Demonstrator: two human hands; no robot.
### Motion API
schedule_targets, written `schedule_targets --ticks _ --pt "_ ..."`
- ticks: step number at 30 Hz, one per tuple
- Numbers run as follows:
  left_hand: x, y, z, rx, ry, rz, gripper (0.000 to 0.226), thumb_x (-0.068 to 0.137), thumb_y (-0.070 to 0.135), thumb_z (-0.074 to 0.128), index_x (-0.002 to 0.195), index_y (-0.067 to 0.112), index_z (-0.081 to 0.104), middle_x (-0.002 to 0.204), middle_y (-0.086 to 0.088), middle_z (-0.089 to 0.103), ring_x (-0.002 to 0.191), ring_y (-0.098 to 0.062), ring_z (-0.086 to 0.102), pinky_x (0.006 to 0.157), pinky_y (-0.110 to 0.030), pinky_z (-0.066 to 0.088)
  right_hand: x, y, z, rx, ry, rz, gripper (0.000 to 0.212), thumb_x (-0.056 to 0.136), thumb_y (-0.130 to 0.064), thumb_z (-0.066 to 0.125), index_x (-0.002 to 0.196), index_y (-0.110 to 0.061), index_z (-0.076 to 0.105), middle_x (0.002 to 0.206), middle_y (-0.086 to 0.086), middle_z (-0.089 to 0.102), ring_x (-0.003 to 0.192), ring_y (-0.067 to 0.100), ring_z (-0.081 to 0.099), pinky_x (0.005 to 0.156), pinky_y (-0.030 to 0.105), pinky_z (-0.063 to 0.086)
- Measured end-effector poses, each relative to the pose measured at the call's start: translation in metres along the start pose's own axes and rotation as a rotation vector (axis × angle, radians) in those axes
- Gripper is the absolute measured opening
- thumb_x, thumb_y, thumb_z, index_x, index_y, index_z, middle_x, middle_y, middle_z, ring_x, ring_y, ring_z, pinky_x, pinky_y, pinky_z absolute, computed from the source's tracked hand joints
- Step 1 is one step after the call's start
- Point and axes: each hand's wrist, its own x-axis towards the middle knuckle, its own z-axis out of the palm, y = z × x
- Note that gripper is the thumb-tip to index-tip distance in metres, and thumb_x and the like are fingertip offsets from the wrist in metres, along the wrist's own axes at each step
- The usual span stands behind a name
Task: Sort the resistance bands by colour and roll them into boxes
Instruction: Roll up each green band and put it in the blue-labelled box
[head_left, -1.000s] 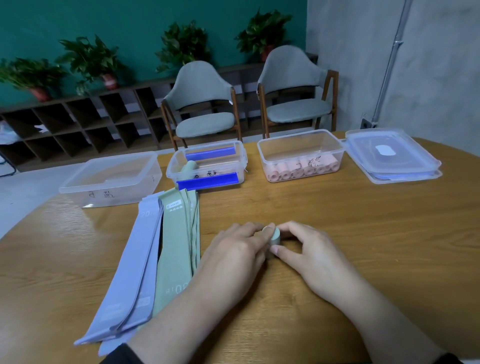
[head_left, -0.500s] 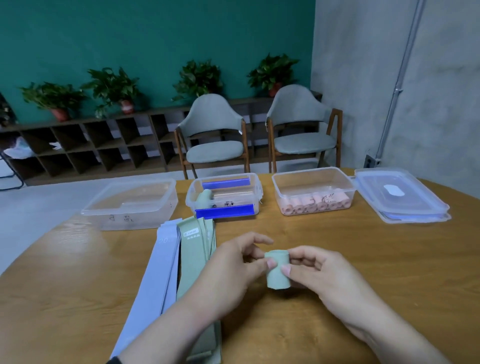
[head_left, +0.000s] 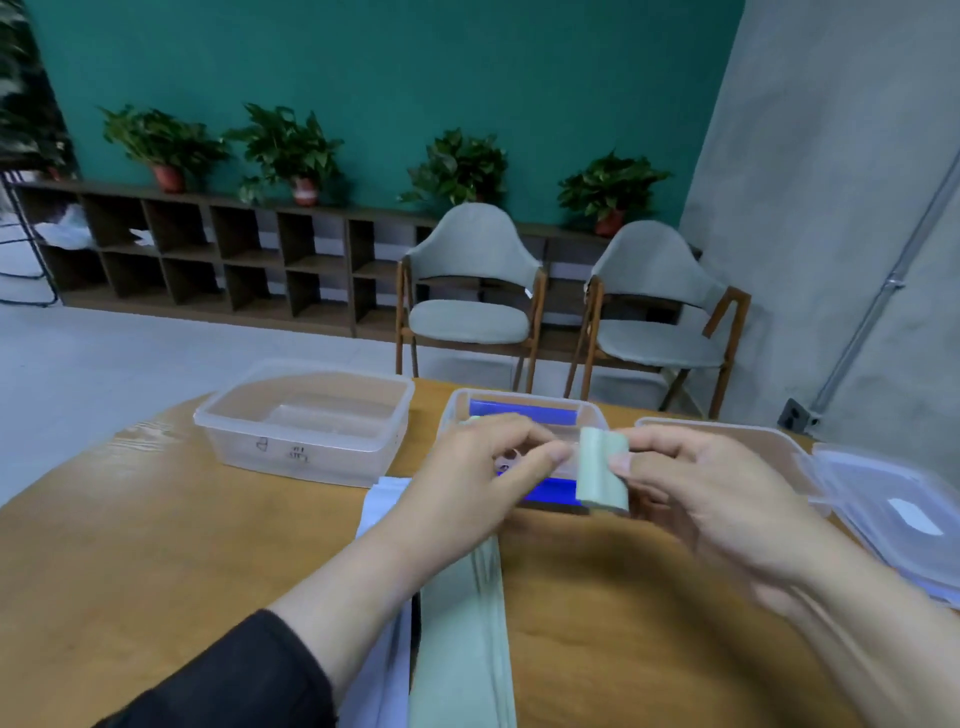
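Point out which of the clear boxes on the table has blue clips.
The middle box, behind the hands. Blue clips run along its long sides; the left box is plain clear plastic, and the right one is mostly hidden.

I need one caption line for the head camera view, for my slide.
Right hand holds a rolled green resistance band above the clear plastic box with blue strips; left hand beside it.

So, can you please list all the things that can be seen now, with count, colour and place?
Rolled resistance band: 1, pale green, held above blue-handled box.
Flat green bands: several, table centre.
Flat lilac bands: a few, left of green ones.
Clear plastic boxes: 3; left, middle with blue handles, right mostly hidden.
Clear lids: stacked, far right.
Wooden table: 1, brown.
Chairs: 2, grey.
Potted plants: 4 clearly visible, on the shelf.
Left hand: beside roll.
Right hand: pinches roll.
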Motion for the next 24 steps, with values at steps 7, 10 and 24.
schedule_targets --ticks 7,10,24 --pt "-0.004 -0.098 -0.011 0.492 0.226 0.194 0.025 0.096 0.02 0.054 0.085 0.009 0.074 0.089 -0.001 0.069 0.083 -0.025 0.063 0.076 -0.041 0.047 0.126 -0.01 0.03 -0.745 0.173 0.007 0.009 0.08 -0.024 0.076 0.084 -0.016 0.077 0.08 0.005 0.076 0.08 0.021 0.074 0.075 0.045 0.062" --pt "-0.003 -0.11 -0.011 0.491 0.222 0.201 0.026 0.094 0.02 0.053 0.085 0.008 0.075 0.092 -0.002 0.07 0.083 -0.024 0.063 0.076 -0.038 0.048 0.172 0.011 0.055 -1.064 0.127 0.109 0.021 0.079 -0.029 0.071 0.087 -0.011 0.074 0.082 0.011 0.074 0.08 0.027 0.072 0.077 0.05 0.06" --pt "0.002 -0.116 -0.008 0.402 0.097 0.096 0.011 0.069 -0.011 0.079 0.07 -0.002 0.074 0.076 -0.011 0.071 0.07 -0.028 0.066 0.07 -0.033 0.041 0.216 0.058 0.063 -1.466 0.04 0.318 0.03 0.077 -0.048 0.073 0.078 -0.02 0.06 0.072 -0.001 0.066 0.069 0.015 0.063 0.06 0.027 0.051"
